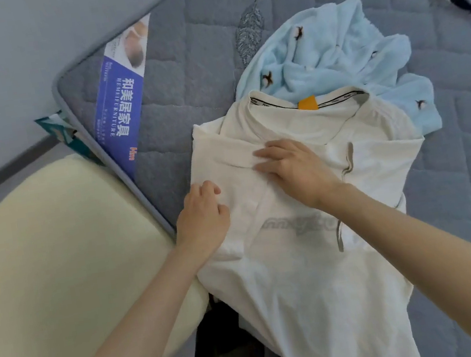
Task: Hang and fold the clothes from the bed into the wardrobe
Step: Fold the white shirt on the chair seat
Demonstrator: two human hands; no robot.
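So it's the folding bit, on the white T-shirt [315, 272]; it's lying spread out on the grey mattress [198, 63], collar at the far end with the little orange tag [307, 104] showing, and the hem end runs off the near edge of the bed. The left side looks already turned in over the middle. The right hand [292, 167] lies flat on that flap with fingers straight, pressing it down, not gripping anything; the left hand [200, 216] sits on the folded edge with fingers curled, and honestly I can't tell if it's pinching cloth or just resting there. A pale blue fleece [330, 46] is bunched up just past the collar, partly under the shirt, not dealt with yet. Next, I'd guess the other side wants folding in to match, then bottom up to the collar; go gently or that flap slides back open. No wardrobe in sight from here.
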